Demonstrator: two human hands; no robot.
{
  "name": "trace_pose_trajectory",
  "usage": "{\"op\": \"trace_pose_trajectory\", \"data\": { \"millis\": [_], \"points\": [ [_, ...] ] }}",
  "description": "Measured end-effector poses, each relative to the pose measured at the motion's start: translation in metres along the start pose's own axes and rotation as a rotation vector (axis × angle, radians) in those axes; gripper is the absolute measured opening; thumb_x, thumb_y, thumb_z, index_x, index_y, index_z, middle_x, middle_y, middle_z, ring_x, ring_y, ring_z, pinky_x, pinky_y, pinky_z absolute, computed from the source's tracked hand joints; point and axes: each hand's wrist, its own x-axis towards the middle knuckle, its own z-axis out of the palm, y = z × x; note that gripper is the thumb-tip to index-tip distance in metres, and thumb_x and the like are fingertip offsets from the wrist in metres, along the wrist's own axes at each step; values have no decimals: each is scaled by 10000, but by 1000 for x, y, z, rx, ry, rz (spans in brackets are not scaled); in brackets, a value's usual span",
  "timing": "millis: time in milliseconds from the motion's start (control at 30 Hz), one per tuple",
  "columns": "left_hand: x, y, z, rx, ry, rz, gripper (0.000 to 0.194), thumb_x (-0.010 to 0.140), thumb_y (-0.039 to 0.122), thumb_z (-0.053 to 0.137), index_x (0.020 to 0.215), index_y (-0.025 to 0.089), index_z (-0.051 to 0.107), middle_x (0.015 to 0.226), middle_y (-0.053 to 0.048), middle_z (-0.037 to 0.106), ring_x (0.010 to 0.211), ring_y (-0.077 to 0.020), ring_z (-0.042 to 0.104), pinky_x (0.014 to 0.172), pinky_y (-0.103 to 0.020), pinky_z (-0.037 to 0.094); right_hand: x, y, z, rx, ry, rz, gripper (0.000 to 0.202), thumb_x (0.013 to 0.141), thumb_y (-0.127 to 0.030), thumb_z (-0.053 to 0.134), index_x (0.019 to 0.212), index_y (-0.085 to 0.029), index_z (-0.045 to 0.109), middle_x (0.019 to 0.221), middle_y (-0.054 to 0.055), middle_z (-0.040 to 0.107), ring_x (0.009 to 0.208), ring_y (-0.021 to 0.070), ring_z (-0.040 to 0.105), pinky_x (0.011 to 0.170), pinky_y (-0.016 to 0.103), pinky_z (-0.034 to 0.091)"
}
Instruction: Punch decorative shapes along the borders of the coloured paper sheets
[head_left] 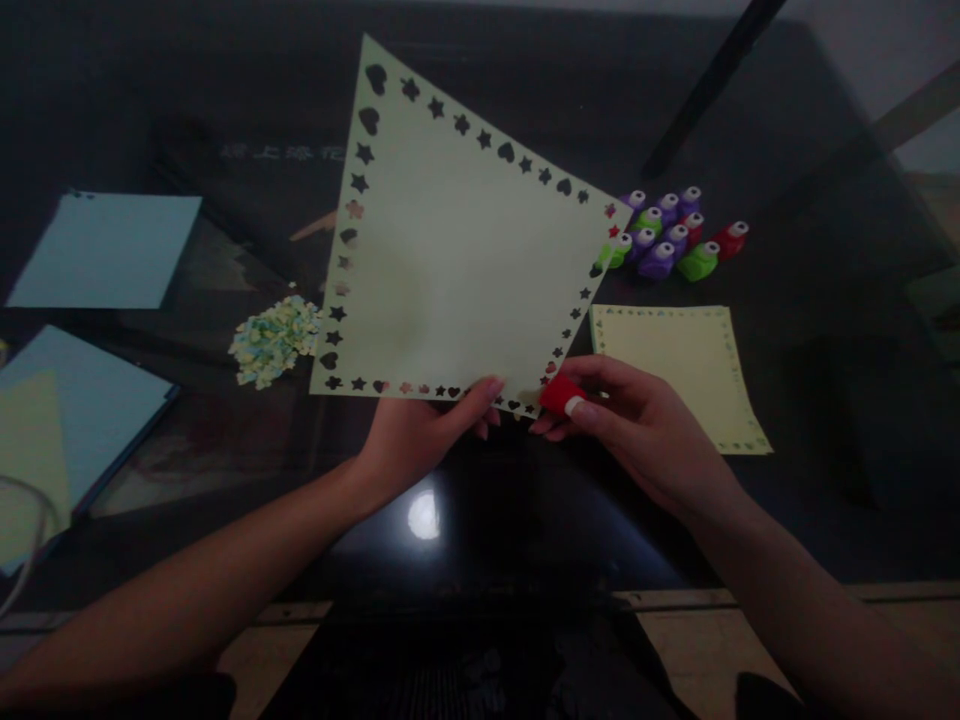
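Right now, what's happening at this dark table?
A person holds a pale sheet by its lower edge in the left hand. Hearts, stars and flowers are cut out along its four sides. The right hand has a small red punch at the sheet's near right corner. Around them lie a heap of paper bits, more punches and a stack of yellowish sheets with punched edges.

Counter (832, 420): bordered sheet (465, 250) in left hand (412, 440), above centre; hand punch (559, 395) in right hand (645, 425), at its near right corner. Left of sheet: paper-bit heap (270, 342). Farther left: single sheet (109, 250) behind, overlapping sheets (97, 400) in front. Right: punch cluster (675, 235) behind, sheet stack (675, 350) before it.
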Motion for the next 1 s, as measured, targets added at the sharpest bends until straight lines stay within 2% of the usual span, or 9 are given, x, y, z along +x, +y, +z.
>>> {"op": "trace_pose_trajectory", "data": {
  "millis": [367, 533, 700, 833, 1000],
  "points": [
    [-3, -2, 7, 27, -23, 25, 327, 829, 314, 508, 519, 220, 554, 487, 17, 625, 496, -126, 589, 648, -250, 512, 1, 3, 6, -18, -76, 17, 172, 735, -212, 726, 882, -197, 637, 779, -23, 680, 641, 87, 622, 613, 225, 527],
    [-4, -5, 8, 76, 7, 54, 361, 847, 327, 512, 507, 217, 559, 482, 32, 610, 511, -126, 600, 690, -263, 502, 1, 6, 8, 41, -55, 35, 234, 694, -194, 753, 899, -207, 641, 808, -20, 680, 682, 96, 615, 593, 216, 518],
    [-6, -10, 8, 154, -12, 80, 370, 868, 327, 490, 532, 219, 599, 506, 24, 636, 541, -137, 613, 760, -286, 479, 1, 8, 7, 40, -29, 62, 271, 671, -197, 761, 916, -231, 650, 816, -12, 693, 692, 118, 621, 594, 246, 520],
    [-6, -11, 9, 200, -37, 66, 376, 860, 365, 473, 533, 233, 603, 491, 19, 642, 528, -147, 605, 733, -286, 476, 1, 7, 7, 4, 0, 74, 258, 651, -216, 769, 884, -231, 659, 780, -16, 685, 654, 120, 613, 578, 257, 508],
    [-5, -9, 9, 172, -58, 56, 373, 852, 362, 477, 515, 237, 581, 485, 20, 640, 506, -144, 601, 703, -272, 482, 1, 5, 8, -22, -27, 49, 212, 667, -216, 760, 848, -213, 648, 723, -33, 658, 613, 94, 586, 539, 220, 468]
  ]
}}
